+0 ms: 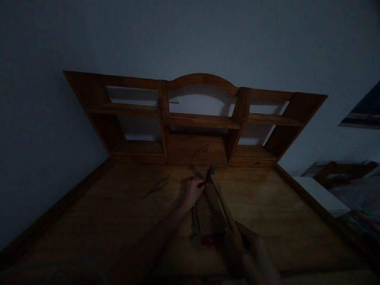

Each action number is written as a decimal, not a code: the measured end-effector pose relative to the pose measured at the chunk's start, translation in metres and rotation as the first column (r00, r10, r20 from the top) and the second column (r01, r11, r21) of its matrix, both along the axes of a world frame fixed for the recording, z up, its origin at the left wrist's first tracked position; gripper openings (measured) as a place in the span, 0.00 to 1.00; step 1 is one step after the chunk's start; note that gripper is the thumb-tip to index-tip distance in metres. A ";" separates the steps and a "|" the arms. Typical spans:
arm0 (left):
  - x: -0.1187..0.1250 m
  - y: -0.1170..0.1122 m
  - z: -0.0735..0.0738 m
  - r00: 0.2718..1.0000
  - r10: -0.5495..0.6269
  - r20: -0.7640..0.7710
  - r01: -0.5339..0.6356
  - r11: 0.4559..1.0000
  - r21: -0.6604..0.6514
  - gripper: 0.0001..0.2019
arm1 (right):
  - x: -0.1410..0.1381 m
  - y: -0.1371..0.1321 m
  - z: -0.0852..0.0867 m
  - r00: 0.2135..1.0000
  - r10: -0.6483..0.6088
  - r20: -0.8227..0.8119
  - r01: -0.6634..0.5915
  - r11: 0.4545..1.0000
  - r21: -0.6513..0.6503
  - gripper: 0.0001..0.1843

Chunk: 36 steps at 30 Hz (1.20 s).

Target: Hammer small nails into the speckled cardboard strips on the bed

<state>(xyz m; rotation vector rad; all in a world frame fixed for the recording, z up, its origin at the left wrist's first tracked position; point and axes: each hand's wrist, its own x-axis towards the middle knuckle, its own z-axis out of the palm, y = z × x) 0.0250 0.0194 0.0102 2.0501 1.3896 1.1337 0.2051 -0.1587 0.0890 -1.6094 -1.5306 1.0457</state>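
Note:
My right hand (247, 247) is wrapped around the wooden handle of a hammer (224, 206). The dark hammer head (210, 172) is at the far end, close by my left fingertips. My left hand (194, 192) is closed in a pinch at the far end of a rough brown block (209, 213). From those fingers a thin dark strand (196, 152), like wire or a twig, curves up and away. What exactly sits under the fingertips is too dark to tell. Something dark red (212, 239) shows at the block's near end.
Several thin dark strands (157, 186) lie on the wooden desktop (118, 221) to the left. A wooden shelf unit (202, 120) stands along the back, against the wall. Raised wooden edges border both sides. Beyond the right edge is a white surface (319, 194).

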 end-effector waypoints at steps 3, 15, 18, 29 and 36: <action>-0.001 0.000 0.001 1.000 -0.026 0.008 0.026 1.000 0.004 0.07 | 0.000 -0.001 0.001 0.999 -0.031 -0.015 0.032 0.999 0.016 0.27; 0.001 0.000 0.002 1.000 -0.004 0.001 0.004 0.999 -0.038 0.07 | -0.001 -0.005 0.000 0.997 -0.081 -0.004 0.081 0.996 0.026 0.27; 0.001 0.000 0.001 1.000 0.007 0.002 -0.007 0.999 -0.047 0.07 | -0.003 -0.004 0.000 0.997 -0.073 0.009 0.073 0.996 0.046 0.27; 0.000 0.002 -0.001 1.000 -0.007 -0.005 0.007 0.999 -0.036 0.08 | 0.001 -0.001 0.013 0.997 -0.050 0.058 0.046 0.997 0.061 0.29; 0.001 0.001 -0.002 1.000 -0.010 0.016 0.010 1.000 -0.028 0.07 | 0.004 0.000 0.014 0.999 -0.022 0.048 0.022 1.000 0.008 0.27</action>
